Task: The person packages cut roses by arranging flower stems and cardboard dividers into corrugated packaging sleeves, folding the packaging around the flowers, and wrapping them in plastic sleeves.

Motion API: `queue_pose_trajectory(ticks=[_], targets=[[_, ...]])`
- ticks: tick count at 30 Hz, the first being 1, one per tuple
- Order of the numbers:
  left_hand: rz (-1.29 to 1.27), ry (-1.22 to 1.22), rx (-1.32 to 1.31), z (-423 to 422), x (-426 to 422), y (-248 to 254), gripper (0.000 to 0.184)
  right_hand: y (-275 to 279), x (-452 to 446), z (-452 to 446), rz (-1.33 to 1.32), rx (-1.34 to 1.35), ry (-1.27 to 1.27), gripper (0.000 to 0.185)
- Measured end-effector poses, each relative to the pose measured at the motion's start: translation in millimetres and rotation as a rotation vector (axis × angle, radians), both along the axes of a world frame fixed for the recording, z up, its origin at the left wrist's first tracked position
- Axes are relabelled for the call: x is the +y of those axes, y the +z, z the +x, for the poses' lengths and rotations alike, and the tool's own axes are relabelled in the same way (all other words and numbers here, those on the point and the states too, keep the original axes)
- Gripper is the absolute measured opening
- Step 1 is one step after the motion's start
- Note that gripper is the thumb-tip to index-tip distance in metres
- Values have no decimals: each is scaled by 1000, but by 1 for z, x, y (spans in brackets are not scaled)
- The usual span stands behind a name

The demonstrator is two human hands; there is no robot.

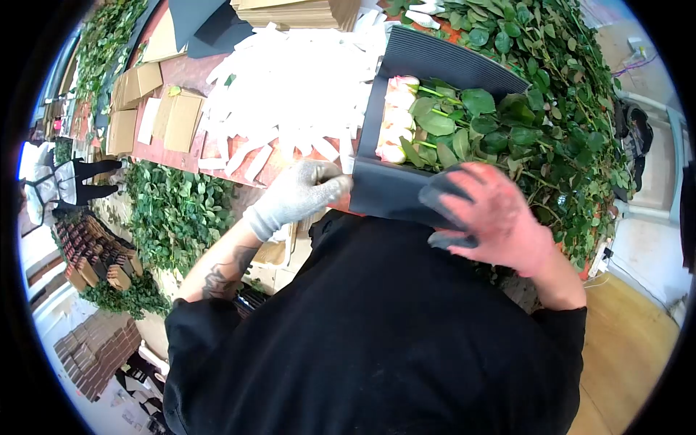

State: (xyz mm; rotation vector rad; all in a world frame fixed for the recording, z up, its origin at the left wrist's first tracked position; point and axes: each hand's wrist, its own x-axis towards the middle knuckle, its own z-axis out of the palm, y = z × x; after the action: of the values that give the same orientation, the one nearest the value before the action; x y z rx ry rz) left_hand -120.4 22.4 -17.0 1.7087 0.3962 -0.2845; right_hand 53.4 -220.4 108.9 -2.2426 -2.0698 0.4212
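Note:
Pale pink roses (396,119) lie on their side with leafy stems (493,130) pointing right, inside a folded black corrugated sheet (453,61). The sheet's far wall stands up behind them, and its near flap (395,190) is in front of me. My left hand (303,194), in a light grey glove, has its thumb and fingers drawn together beside the flap's left edge; anything between them is hidden. My right hand (489,214), in a pink glove with dark grey fingertips, has its fingers apart over the right part of the near flap.
White paper strips (290,87) are heaped on the red table (181,72). Cardboard pieces (185,119) lie left, and a cardboard stack (297,13) is at the back. Leafy stems (573,43) pile up on the right; greenery (177,206) stands at lower left. Another person (61,181) is far left.

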Motion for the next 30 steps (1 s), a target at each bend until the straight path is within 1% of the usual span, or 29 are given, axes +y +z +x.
queue_pose_trajectory(ticks=[1, 2, 3, 4, 5, 6, 8, 9, 10, 11, 12, 13, 14, 15, 16, 18, 19, 20, 21, 22, 23, 25, 26, 27, 28, 29, 30], targets=[[360, -70, -73, -1, 1, -7, 47, -11, 2, -2, -11, 62, 32, 49], [361, -74, -80, -3, -4, -7, 47, -37, -15, -5, 213, -6, 38, 50], [91, -182, 53, -7, -12, -5, 46, -35, -13, -4, 139, -43, 36, 52], [-99, -219, 127, -8, -16, -2, 47, -32, -10, -4, 64, -79, 34, 53], [-277, -249, 217, -10, -20, 0, 48, -26, -8, -7, 59, -81, 31, 53], [-284, -248, 215, -6, -19, 15, 48, -19, -5, -11, 69, -82, 13, 53], [-387, -154, 332, 9, -6, 54, 48, -6, 1, -16, 85, -93, 6, 52], [-486, -145, 293, 16, 1, 60, 44, -1, 3, -17, -4, -150, 7, 50], [-424, -146, 244, 22, 5, 54, 41, 3, 4, -18, -93, -205, 4, 48], [-320, -132, 230, 24, 8, 47, 41, 4, 3, -17, 40, -225, -30, 42], [-214, -120, 213, 27, 11, 44, 40, 16, 8, -11, -107, -155, -73, 38], [-209, -128, 207, 29, 12, 45, 40, 16, 5, -2, -46, -141, -34, 38], [-178, -95, 99, 30, 13, 49, 41, 16, 2, 8, 15, -124, 5, 37], [-139, -62, -18, 33, 17, 54, 41, 13, 7, 19, -27, -124, -40, 31], [-139, -62, 44, 39, 32, 55, 41, 13, 14, 34, 10, -171, -45, 31], [-152, 4, -83, 51, 62, 21, 52, 16, 25, 54, -27, 199, -244, 25], [-153, -3, -81, 57, 63, 18, 52, 17, 32, 64, -53, 300, -219, 22], [-110, 46, -172, 63, 61, 14, 54, 11, 33, 73, -115, 319, -157, 20], [-73, 96, -253, 66, 57, 12, 56, 13, 37, 74, -257, 428, -163, 20], [-95, 121, -235, 69, 53, 13, 58, 16, 41, 74, -394, 533, -168, 19], [-113, 146, -295, 73, 50, 10, 62, 14, 42, 78, -387, 531, -172, 19], [-123, 187, -406, 79, 43, 0, 73, 4, 38, 86, -416, 724, -170, 21], [-114, 200, -458, 82, 41, -5, 80, -6, 36, 89, -408, 722, -173, 21], [-151, 200, -516, 88, 40, -11, 87, -15, 37, 89, -118, 400, -188, 21], [-150, 190, -520, 93, 38, -14, 87, -18, 36, 90, 165, 71, -200, 21], [-102, 200, -447, 98, 34, -16, 85, -19, 41, 96, 51, -166, -308, 29], [-54, 211, -373, 103, 29, -16, 84, -29, 42, 101, 85, -268, -396, 32]])
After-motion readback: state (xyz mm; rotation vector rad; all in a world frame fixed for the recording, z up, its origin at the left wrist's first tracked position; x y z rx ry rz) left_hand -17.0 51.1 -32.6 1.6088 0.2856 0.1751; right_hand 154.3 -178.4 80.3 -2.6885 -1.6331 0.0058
